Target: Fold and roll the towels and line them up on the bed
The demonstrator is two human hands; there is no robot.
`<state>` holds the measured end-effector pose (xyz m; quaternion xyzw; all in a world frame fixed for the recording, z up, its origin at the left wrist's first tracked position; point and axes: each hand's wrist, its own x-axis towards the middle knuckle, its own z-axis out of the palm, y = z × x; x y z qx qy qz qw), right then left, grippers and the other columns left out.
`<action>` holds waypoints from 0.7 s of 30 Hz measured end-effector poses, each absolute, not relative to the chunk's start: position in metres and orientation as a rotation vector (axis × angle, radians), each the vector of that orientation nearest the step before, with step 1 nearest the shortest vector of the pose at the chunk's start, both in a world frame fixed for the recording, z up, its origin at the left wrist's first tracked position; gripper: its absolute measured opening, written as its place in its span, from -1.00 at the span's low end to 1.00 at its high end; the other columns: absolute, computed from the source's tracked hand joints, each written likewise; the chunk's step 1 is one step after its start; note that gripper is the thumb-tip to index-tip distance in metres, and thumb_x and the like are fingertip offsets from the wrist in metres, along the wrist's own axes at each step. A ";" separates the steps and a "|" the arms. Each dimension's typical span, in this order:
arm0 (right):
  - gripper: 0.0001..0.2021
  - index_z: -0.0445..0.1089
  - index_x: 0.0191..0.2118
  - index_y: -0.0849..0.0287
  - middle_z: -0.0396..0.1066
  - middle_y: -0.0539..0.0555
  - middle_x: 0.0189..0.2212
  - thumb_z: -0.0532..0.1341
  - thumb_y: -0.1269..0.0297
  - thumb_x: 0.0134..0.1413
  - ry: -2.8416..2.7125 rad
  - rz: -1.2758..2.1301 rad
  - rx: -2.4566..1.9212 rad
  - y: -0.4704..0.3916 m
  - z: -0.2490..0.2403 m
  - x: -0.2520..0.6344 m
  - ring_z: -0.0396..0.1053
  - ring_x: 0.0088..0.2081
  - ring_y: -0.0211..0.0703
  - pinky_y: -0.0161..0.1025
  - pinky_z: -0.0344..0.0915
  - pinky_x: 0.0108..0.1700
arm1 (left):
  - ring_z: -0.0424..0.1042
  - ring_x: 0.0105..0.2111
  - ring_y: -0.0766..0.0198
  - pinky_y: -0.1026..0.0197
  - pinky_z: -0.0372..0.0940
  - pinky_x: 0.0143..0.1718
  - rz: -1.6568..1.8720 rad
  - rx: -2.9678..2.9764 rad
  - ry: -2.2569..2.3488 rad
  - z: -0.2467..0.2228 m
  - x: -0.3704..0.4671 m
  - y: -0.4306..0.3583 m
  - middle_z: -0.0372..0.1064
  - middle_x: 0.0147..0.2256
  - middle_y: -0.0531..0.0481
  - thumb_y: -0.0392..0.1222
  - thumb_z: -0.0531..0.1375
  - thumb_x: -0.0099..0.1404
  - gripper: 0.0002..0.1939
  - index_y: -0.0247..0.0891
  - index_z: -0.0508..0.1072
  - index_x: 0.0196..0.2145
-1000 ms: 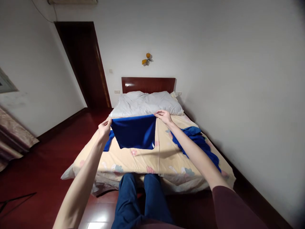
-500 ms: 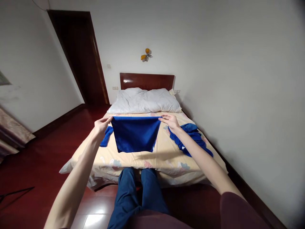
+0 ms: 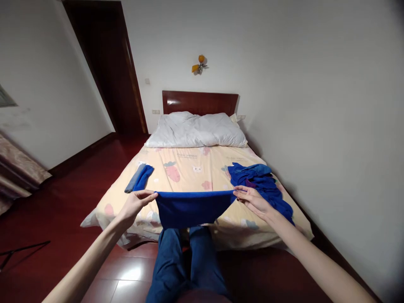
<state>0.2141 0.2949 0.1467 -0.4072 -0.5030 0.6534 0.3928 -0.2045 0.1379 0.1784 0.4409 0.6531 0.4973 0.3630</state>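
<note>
A blue cloth, like a towel (image 3: 194, 210), hangs stretched between my hands above the front edge of the bed. My left hand (image 3: 139, 203) pinches its upper left corner, and my right hand (image 3: 252, 200) pinches the upper right corner. The top edge is taut and almost level; the lower part hangs loose in front of my knees. Beyond my left hand lie two rolled or folded cloths (image 3: 140, 177), one grey-blue and one blue. A crumpled pile of blue cloths (image 3: 259, 179) lies on the bed just behind my right hand.
The bed (image 3: 186, 172) has a pale yellow patterned sheet. A white quilt (image 3: 195, 131) lies folded before the dark wooden headboard (image 3: 200, 102). A wall runs along the right, a door (image 3: 104, 63) stands at the back left, and a thin black stand leg (image 3: 25, 249) is on the floor.
Both hands have come down and nearer to me with the blue towel, and they are a little farther apart. The two cloths on the left now show fully.
</note>
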 end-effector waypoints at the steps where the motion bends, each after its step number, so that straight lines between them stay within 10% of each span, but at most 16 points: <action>1: -0.52 0.54 -0.25 0.19 0.50 0.00 -0.43 0.63 0.18 -0.37 -1.256 1.669 -1.043 0.297 0.145 0.214 0.39 -0.47 -0.33 -0.37 0.29 -0.44 | 0.36 -0.31 0.18 0.20 0.21 -0.29 1.258 1.146 1.664 0.175 -0.205 0.143 0.54 -0.34 -0.13 0.25 0.43 -0.04 -0.49 -0.28 0.64 -0.36; 12: -0.57 0.51 -0.33 0.19 0.49 -0.01 -0.50 0.60 0.30 -0.43 -1.138 1.504 -1.189 0.416 0.108 0.142 0.38 -0.54 -0.34 -0.42 0.22 -0.54 | 0.39 -0.38 0.21 0.22 0.23 -0.34 1.347 1.185 1.672 0.132 -0.237 0.290 0.50 -0.44 -0.08 0.32 0.42 -0.14 -0.42 -0.30 0.59 -0.45; 21: -0.49 0.48 -0.22 0.20 0.55 0.07 -0.36 0.57 0.06 -0.31 -1.273 1.194 -0.815 0.461 0.095 0.115 0.52 -0.30 -0.16 -0.27 0.41 -0.23 | 0.43 -0.32 0.21 0.21 0.29 -0.28 1.788 1.471 1.714 0.120 -0.272 0.334 0.57 -0.27 -0.09 0.20 0.34 0.13 -0.56 -0.26 0.62 -0.28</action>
